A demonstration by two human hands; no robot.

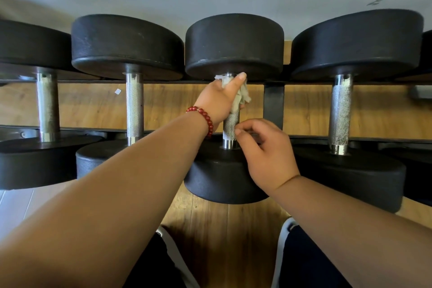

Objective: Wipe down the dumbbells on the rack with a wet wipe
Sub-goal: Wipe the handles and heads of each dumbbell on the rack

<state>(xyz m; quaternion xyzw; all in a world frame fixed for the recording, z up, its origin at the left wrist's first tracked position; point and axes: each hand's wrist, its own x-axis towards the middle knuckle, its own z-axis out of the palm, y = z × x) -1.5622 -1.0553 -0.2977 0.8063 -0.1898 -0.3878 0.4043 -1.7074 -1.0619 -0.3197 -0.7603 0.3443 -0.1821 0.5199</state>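
Left hand is clasping wipe around far end of dumbbell handle; right hand is curling beside near end, grip indeterminate

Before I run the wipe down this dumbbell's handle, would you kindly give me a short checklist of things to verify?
1. Wet wipe on the handle: ok, the left hand grips it around the far end.
2. Near part of the handle free for the stroke: not ok, the right hand sits against it.
3. Right hand's fingers holding the handle: cannot tell, they are curled beside it.
4. Dumbbell seated on the rack: ok, it lies across the rack in line with its neighbours.
5. Wipe wet enough: cannot tell.
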